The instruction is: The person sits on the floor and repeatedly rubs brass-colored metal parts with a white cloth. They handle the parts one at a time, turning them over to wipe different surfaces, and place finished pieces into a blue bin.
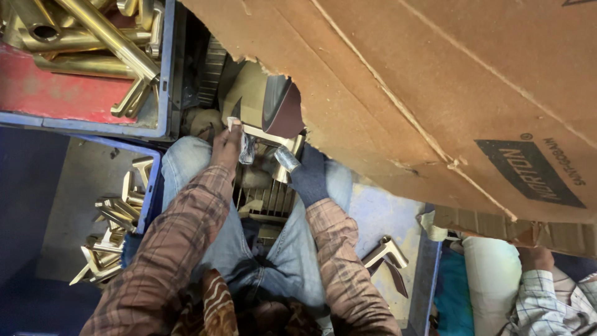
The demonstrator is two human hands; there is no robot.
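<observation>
left hand: closed on one end of the brass fitting; steadies it at the sanding wheel
right hand: gloved, gripping the other end; two hands brace one piece
upper crate: several brass pieces, heaped
lower crate: about ten, piled within reach
right tray: one piece

Metal-polishing workshop: blue crates full of brass fittings, abrasive sanding wheel, torn cardboard guard, grimy floor w/ metal grate.
</observation>
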